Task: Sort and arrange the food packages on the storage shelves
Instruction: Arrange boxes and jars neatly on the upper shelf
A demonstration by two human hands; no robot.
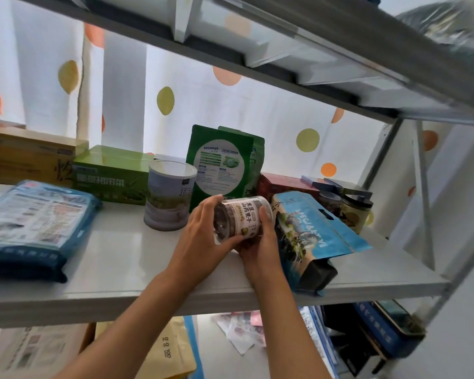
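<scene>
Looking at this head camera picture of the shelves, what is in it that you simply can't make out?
- Clear jar: its underside is covered by the left hand and right hand holding it.
- Red box: mostly hidden behind the blue pouch.
- Second green pouch: largely hidden behind the front green pouch.
- Dark bag, top shelf: blurred and cut off by the frame edge.
- Packages on the lower shelf: partly hidden by the shelf board and arms.

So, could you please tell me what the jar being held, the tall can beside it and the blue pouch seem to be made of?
The jar, held by the left hand and right hand, looks like clear plastic: dark contents show through around a paper-like label. The can seems to be metal with a glossy printed wrap and a pale lid. The blue pouch looks like matte printed film or paper, creased, with a die-cut handle.
</scene>
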